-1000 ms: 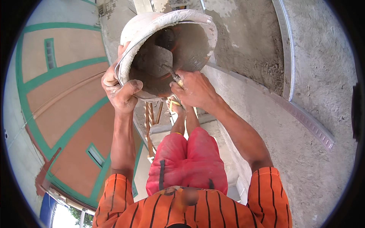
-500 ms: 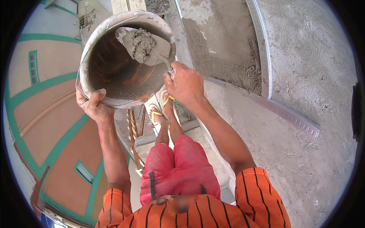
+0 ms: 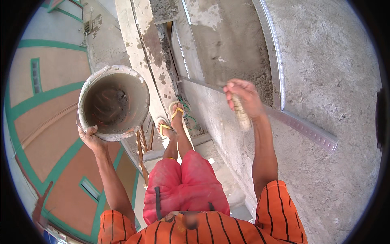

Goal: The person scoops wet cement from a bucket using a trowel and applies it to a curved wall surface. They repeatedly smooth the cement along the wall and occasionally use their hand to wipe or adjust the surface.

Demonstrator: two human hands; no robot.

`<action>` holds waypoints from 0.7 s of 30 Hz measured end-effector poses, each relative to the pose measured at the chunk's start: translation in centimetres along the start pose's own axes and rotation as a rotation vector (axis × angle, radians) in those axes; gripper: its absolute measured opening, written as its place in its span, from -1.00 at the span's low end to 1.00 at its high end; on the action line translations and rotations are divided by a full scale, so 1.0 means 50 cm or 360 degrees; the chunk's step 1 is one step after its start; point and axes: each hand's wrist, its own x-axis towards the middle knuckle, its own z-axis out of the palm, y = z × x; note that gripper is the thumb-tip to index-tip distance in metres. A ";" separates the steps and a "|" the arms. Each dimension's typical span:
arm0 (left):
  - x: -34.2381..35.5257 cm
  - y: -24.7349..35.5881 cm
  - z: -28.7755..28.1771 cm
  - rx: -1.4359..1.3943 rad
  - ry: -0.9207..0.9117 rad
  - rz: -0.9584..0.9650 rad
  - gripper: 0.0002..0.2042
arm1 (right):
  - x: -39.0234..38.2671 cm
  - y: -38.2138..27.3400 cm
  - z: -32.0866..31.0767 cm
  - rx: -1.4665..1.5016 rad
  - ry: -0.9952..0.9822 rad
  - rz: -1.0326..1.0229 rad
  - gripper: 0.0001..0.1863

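My left hand [image 3: 93,139] grips the lower rim of a mortar-caked bucket [image 3: 83,97], thumb over the edge. The bucket tilts its mouth toward me, and a thin smear of wet mortar [image 3: 120,97] coats its inside. My right hand [image 3: 246,96] is raised in front of the wall, closed around the ridged, cement-crusted handle of a trowel [image 3: 241,116]. The handle points down from my fist. The hand is smeared by motion, and I cannot make out the blade or any mortar on it.
At right stands a rough plastered wall [image 3: 325,73], with a darker wet patch [image 3: 227,44] and metal edge strips [image 3: 302,127]. My sandalled feet stand on a narrow plank [image 3: 152,53] high up. Wooden poles [image 3: 143,156] show below; a painted building [image 3: 48,110] lies left.
The trowel, loaded with mortar inside the bucket before, has come out and swung right toward the wall with my right hand. My left hand has lowered the bucket slightly and drawn it left.
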 end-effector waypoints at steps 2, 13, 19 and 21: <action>-0.018 -0.009 -0.020 -0.0085 0.0002 -0.0056 -0.37 | -0.142 0.019 -0.056 -0.0037 0.0707 -0.0317 -0.76; -0.082 -0.019 0.011 0.0092 0.0120 -0.0256 -0.54 | 0.056 0.137 -0.095 -0.0564 0.0572 -0.0356 -0.60; -0.087 -0.032 0.018 0.0089 -0.0039 -0.0323 -0.51 | 0.212 0.122 -0.108 -0.1096 0.1026 -0.0429 -0.58; -0.089 -0.041 0.015 0.0089 -0.0051 -0.0343 -0.48 | 0.170 0.108 -0.111 -0.1114 0.1113 -0.0417 -0.59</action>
